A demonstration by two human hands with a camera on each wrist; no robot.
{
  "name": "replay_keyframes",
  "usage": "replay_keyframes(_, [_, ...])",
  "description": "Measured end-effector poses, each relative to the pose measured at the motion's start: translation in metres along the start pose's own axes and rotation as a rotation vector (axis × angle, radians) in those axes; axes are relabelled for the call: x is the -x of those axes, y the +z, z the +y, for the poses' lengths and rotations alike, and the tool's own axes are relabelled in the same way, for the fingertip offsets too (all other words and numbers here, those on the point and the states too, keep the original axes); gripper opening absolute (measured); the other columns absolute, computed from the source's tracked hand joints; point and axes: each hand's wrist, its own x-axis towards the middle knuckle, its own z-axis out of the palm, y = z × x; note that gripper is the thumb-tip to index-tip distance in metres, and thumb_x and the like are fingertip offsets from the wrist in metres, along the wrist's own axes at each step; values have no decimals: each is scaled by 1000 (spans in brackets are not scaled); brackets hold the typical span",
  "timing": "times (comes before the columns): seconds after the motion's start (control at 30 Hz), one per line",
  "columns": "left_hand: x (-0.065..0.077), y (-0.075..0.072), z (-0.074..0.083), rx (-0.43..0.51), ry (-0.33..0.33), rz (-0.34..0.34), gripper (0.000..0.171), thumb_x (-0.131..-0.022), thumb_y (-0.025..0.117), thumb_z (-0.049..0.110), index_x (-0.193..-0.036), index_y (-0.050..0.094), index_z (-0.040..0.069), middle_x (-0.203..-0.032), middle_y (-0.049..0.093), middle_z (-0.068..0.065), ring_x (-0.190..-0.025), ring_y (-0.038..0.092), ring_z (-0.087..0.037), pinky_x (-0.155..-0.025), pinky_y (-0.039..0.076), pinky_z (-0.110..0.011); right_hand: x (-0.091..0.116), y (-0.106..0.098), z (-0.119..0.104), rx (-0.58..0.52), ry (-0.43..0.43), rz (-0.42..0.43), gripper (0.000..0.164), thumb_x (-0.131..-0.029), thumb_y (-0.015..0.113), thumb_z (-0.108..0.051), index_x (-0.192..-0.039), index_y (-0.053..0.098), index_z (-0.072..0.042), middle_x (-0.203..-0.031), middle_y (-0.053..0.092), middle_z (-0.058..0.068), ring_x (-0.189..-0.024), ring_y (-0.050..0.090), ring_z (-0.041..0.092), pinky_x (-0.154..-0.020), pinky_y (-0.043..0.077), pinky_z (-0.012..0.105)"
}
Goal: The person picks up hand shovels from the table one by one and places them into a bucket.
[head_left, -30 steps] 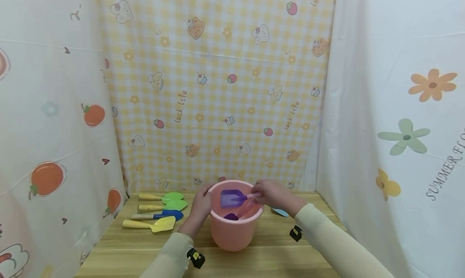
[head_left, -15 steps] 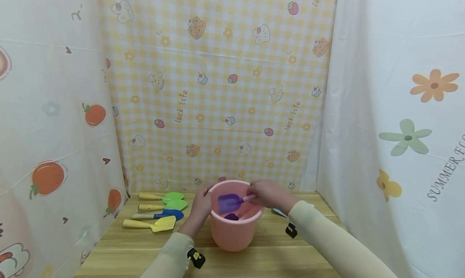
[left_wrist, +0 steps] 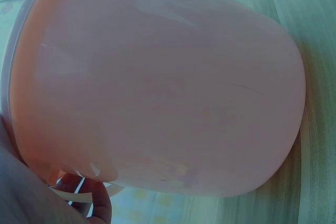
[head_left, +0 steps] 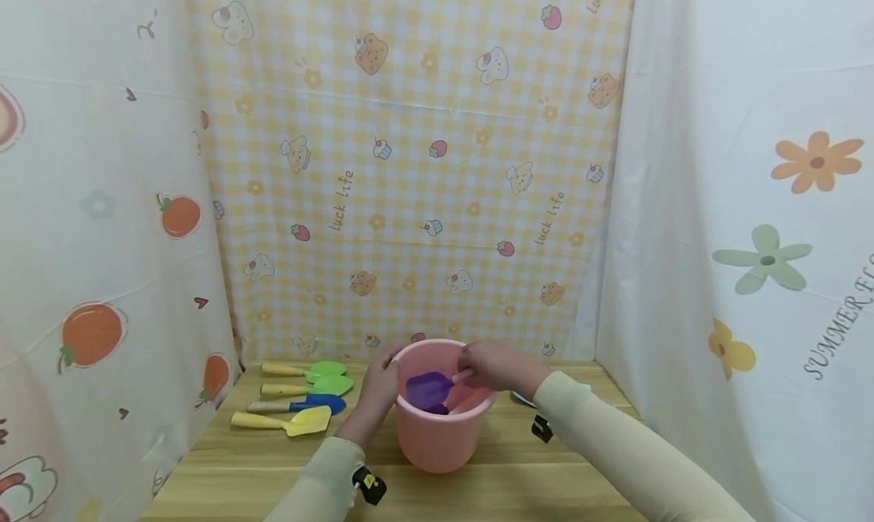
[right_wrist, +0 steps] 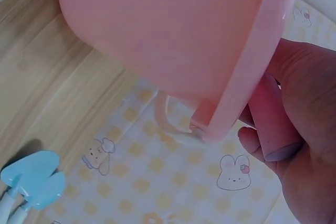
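A pink bucket [head_left: 438, 444] stands upright on the wooden table. My left hand [head_left: 378, 389] grips its left rim, and in the left wrist view the fingers [left_wrist: 100, 203] curl by the bucket's pale carrying handle. With my right hand [head_left: 501, 366] I hold a toy shovel [head_left: 427, 391] by its pink handle [right_wrist: 273, 121], which shows in the palm in the right wrist view. The shovel's purple blade slants down into the bucket's mouth. Beneath that blade, another dark purple piece [head_left: 440, 409] lies inside the bucket, mostly hidden.
Left of the bucket lie two green trowels [head_left: 326, 370] [head_left: 332, 386], a blue trowel [head_left: 319, 404] and a yellow trowel [head_left: 307, 422] in a column. Two light blue trowels [right_wrist: 31, 174] rest on the right side, partly behind my right arm. Patterned cloth [head_left: 410, 165] hangs behind.
My right hand has moved left and slightly inward over the rim, lowering the purple shovel blade deeper into the bucket. The left hand and the bucket have stayed put.
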Motion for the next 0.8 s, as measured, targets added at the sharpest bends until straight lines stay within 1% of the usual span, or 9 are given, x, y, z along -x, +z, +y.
replay_keyframes(0.07, [0, 0, 0, 7, -5, -2, 45, -115, 43, 20, -155, 64, 14, -157, 61, -17, -143, 59, -41, -114, 54, -59, -2, -1, -1, 9, -8, -7, 14, -98, 87, -29, -90, 78, -21, -89, 68, -11, -79, 62, 4, -74, 58, 27])
replay_keyframes(0.17, [0, 0, 0, 5, 4, 2, 46, -115, 43, 19, -154, 65, 13, -157, 61, -18, -143, 58, -43, -114, 53, -60, -4, 0, -1, 25, -22, -16, 13, -97, 88, -26, -90, 79, -21, -89, 70, -10, -79, 62, 5, -74, 58, 27])
replay_keyframes(0.27, [-1, 0, 0, 1, 9, 8, 46, -114, 43, 18, -154, 65, 12, -158, 60, -18, -144, 57, -43, -116, 51, -60, -8, 2, 1, 38, -26, -31, 13, -97, 88, -26, -89, 79, -21, -88, 70, -11, -79, 62, 5, -75, 57, 27])
replay_keyframes(0.4, [0, 0, 0, -2, 18, 10, 46, -114, 43, 18, -153, 65, 11, -158, 60, -18, -145, 56, -44, -117, 51, -61, -12, 4, 1, 24, -11, -55, 13, -98, 88, -25, -89, 79, -21, -86, 69, -13, -77, 61, 4, -75, 57, 26])
replay_keyframes(0.53, [0, 0, -1, 0, 23, 10, 45, -114, 43, 18, -154, 64, 10, -158, 60, -18, -146, 56, -44, -116, 51, -61, -14, 4, -3, -3, 25, -91, 11, -96, 89, -20, -91, 80, -21, -87, 72, -13, -78, 62, 5, -78, 58, 26])
replay_keyframes(0.63, [-1, 0, -2, -4, 26, 13, 45, -114, 44, 18, -153, 65, 11, -158, 60, -18, -145, 56, -44, -116, 51, -61, -15, 4, -5, -33, 72, -119, 11, -94, 90, -16, -93, 80, -21, -89, 72, -13, -79, 63, 5, -78, 59, 26])
replay_keyframes(0.8, [-3, 0, -4, -8, 16, 13, 44, -115, 44, 21, -154, 65, 13, -158, 60, -18, -144, 57, -44, -115, 52, -61, -17, 7, -7, -56, 126, -146, 13, -94, 90, -15, -94, 79, -22, -88, 70, -14, -79, 63, 5, -79, 59, 25])
